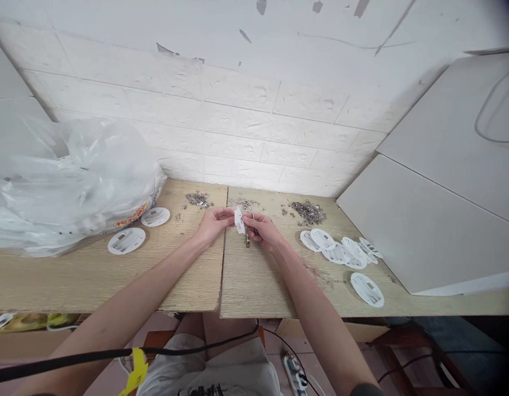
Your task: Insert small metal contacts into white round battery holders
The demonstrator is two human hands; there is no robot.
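Note:
A white plastic disc [239, 221] is held up over the middle of the table, turned nearly edge-on to me. My left hand [214, 224] pinches its left side between thumb and fingers. On its right side, the thumb and fingers of my right hand [263, 230] are closed against it. The same right hand also has a thin metal tool [252, 209] in its grip; its kind is not clear. A small brass-coloured piece [248, 242] shows below the right fingers. Just behind the hands lies a scatter of small metal parts [242, 203].
Piles of small metal parts stand at the back left [198, 199] and back right [307, 212]. Several white discs [337, 253] overlap on the right, with another disc [367, 290] nearer. Two discs lie beside a plastic bag [73, 192] at left. A black cable [188, 351] crosses below the table edge.

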